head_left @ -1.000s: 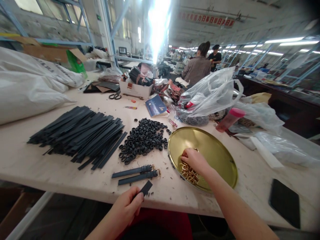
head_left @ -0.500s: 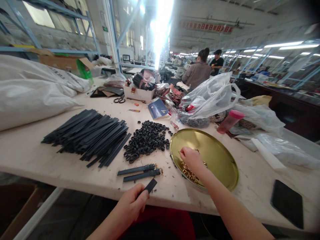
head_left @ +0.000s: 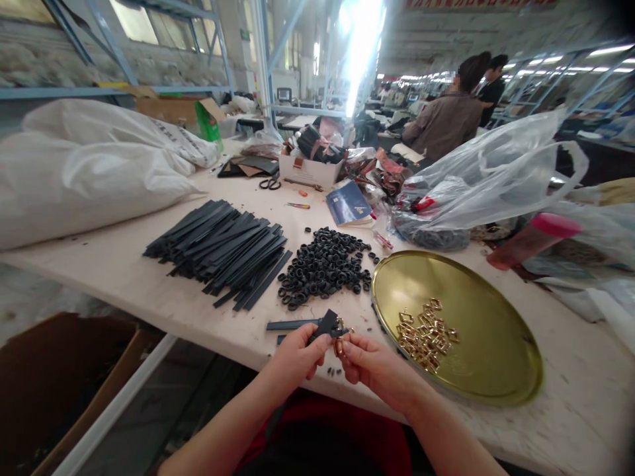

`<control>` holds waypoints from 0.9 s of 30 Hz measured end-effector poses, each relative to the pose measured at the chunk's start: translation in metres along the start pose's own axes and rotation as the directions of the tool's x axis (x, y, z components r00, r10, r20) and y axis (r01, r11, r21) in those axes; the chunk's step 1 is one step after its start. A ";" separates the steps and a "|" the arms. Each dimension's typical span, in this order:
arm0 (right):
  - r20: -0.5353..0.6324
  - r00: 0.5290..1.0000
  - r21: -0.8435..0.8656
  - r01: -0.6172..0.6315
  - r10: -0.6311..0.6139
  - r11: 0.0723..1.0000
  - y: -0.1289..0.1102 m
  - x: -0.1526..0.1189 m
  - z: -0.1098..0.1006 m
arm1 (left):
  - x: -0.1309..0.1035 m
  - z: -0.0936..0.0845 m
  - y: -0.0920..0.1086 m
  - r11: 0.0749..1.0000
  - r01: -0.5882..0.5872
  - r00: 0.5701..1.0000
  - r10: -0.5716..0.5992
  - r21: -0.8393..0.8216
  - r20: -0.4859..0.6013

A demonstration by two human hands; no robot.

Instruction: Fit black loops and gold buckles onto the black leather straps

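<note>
My left hand (head_left: 303,350) pinches a black strap (head_left: 326,324) near its end, above the table's front edge. Close against it, my right hand (head_left: 370,360) grips a small gold buckle (head_left: 338,346) at the strap's end; whether the strap passes through the buckle I cannot tell. Behind my hands lie finished-looking straps (head_left: 288,325), partly covered by my left hand. A heap of small black loops (head_left: 327,264) sits beyond, with a stack of flat black strips (head_left: 218,248) to its left. On the right, a round gold tray (head_left: 489,330) bears a pile of gold buckles (head_left: 426,334).
White sacks (head_left: 99,172) fill the left of the table. Towards the back are scissors (head_left: 270,183), a white box (head_left: 310,172), a blue booklet (head_left: 348,203) and a clear plastic bag (head_left: 476,178). A pink-lidded bottle (head_left: 533,239) leans behind the tray. A cardboard box (head_left: 74,370) stands below left.
My right hand has left the tray with a buckle and come to my left hand, which has lifted the strap slightly. The view has turned left.
</note>
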State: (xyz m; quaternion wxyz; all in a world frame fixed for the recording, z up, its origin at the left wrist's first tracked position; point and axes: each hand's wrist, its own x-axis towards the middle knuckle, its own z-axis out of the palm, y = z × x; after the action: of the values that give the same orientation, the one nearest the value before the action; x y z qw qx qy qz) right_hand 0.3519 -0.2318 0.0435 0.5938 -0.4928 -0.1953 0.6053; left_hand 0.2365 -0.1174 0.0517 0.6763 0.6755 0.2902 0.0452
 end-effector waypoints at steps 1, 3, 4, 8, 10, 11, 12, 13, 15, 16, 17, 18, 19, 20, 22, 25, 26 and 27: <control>0.007 1.000 0.059 -0.010 0.009 0.998 0.001 0.001 0.000 | 0.000 0.000 -0.002 1.000 0.005 1.000 -0.005 -0.021 -0.006; -0.007 1.000 0.165 -0.017 0.018 0.986 0.003 0.004 0.001 | -0.002 0.001 -0.004 0.998 0.038 0.999 -0.038 -0.057 0.004; -0.022 1.000 0.205 -0.016 0.021 0.979 0.004 0.005 0.002 | -0.002 0.002 -0.004 0.995 0.064 0.998 -0.063 -0.077 0.017; -0.090 0.996 0.190 0.029 -0.012 0.981 0.011 0.007 0.005 | -0.002 0.007 -0.003 0.967 0.122 0.992 -0.112 -0.222 0.057; -0.115 0.992 0.087 0.055 -0.045 0.995 0.013 0.007 0.007 | -0.001 0.007 -0.003 0.959 0.117 0.993 -0.105 -0.257 0.059; -0.129 0.990 0.020 0.065 -0.061 0.998 0.013 0.007 0.008 | -0.001 0.006 -0.003 0.961 0.118 0.993 -0.108 -0.250 0.055; -0.149 0.985 -0.045 0.079 -0.085 0.996 0.013 0.007 0.008 | -0.001 0.006 -0.003 0.967 0.121 0.992 -0.112 -0.226 0.050; -0.169 0.979 -0.105 0.098 -0.115 0.990 0.012 0.007 0.009 | -0.001 0.005 -0.003 0.974 0.127 0.992 -0.121 -0.189 0.047; -0.197 0.961 -0.205 0.156 -0.197 0.966 0.011 0.007 0.009 | -0.001 0.003 -0.003 0.984 0.146 0.989 -0.141 -0.100 0.051; -0.200 0.951 -0.246 0.186 -0.237 0.951 0.011 0.007 0.008 | -0.002 0.002 -0.003 0.988 0.146 0.988 -0.143 -0.059 0.061; -0.198 0.942 -0.280 0.210 -0.270 0.937 0.012 0.007 0.007 | -0.003 0.001 -0.004 0.990 0.138 0.988 -0.135 -0.026 0.076; -0.194 0.937 -0.307 0.223 -0.290 0.925 0.013 0.007 0.006 | -0.004 -0.001 -0.004 0.993 0.121 0.989 -0.119 -0.006 0.092; -0.194 0.935 -0.323 0.225 -0.297 0.919 0.014 0.007 0.004 | -0.005 -0.002 -0.005 0.995 0.097 0.990 -0.097 0.003 0.104; -0.204 0.934 -0.322 0.219 -0.293 0.921 0.015 0.007 0.003 | -0.007 -0.004 -0.005 0.997 0.073 0.991 -0.073 0.005 0.110; -0.251 0.929 -0.237 0.212 -0.271 0.948 0.016 0.006 0.003 | -0.010 -0.008 -0.006 0.999 0.040 0.995 -0.042 0.019 0.094; -0.363 0.916 0.090 0.214 -0.169 0.973 0.017 0.006 0.008 | -0.018 -0.011 -0.008 0.987 -0.020 0.998 0.012 0.158 0.054; -0.385 0.916 0.209 0.207 -0.114 0.956 0.017 0.006 0.011 | -0.021 -0.012 -0.007 0.974 -0.056 0.997 0.044 0.218 0.057; -0.390 0.919 0.305 0.190 -0.060 0.933 0.017 0.006 0.014 | -0.023 -0.012 -0.006 0.958 -0.097 0.994 0.082 0.269 0.066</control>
State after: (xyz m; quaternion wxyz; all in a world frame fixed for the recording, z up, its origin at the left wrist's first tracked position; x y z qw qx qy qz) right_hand 0.3324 -0.2255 0.0332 0.7334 -0.4766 -0.0036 0.4848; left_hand 0.2098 -0.1181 0.0542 0.5820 0.7754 0.2443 0.0170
